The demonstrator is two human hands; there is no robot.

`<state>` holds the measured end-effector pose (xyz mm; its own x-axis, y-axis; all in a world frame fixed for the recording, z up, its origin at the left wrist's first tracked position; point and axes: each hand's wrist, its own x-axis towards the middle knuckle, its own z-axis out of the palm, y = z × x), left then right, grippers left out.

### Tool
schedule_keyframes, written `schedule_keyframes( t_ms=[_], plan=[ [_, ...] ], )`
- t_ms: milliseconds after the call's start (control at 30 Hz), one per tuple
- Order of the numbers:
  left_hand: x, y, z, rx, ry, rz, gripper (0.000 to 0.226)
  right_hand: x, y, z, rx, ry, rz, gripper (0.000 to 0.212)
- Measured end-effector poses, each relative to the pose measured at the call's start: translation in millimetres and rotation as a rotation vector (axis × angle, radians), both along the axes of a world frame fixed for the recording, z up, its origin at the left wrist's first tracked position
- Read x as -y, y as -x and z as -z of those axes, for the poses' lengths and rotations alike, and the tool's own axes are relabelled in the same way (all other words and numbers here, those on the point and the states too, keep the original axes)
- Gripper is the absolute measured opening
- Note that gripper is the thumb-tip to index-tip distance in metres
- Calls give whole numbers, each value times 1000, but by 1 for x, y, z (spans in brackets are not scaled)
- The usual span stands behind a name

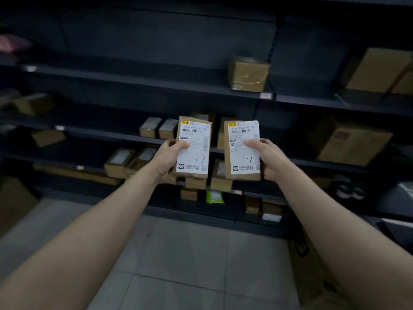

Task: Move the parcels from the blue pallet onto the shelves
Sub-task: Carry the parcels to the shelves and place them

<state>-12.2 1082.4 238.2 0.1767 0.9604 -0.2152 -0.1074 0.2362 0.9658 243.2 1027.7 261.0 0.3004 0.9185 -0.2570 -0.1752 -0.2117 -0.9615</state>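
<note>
Head view: fingers point(182, 145) of left hand point(166, 159) clasp left parcel point(196, 135), right hand point(269, 158) right parcel point(242, 157) (flat labelled cardboard).

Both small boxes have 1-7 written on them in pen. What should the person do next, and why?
Probably reach forward and set both down together on one shelf. The left hand grips the left parcel, the right hand the right parcel; both read 1-7 and are held clear of the shelves. The shelf tags are too blurred to show which spot.
</note>
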Motion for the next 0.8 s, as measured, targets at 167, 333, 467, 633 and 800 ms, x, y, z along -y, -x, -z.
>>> schedule_keyframes(
  t_ms=[167,333,467,633,800],
  plan=[
    [-18,55,15,-59,33,-151,45,-50,39,9,3,52,-144,48],
    [-46,118,20,-49,25,-260,43,-102,94,11,44,56,-240,51],
    [-78,177,28,-44,23,-305,42,-141,156,20,65,91,-263,51],
    [-132,253,34,-67,33,-339,44,-194,228,26,67,110,-276,55],
    [-181,313,37,-80,23,-335,45,-237,280,35,87,124,-235,54]
  ],
)
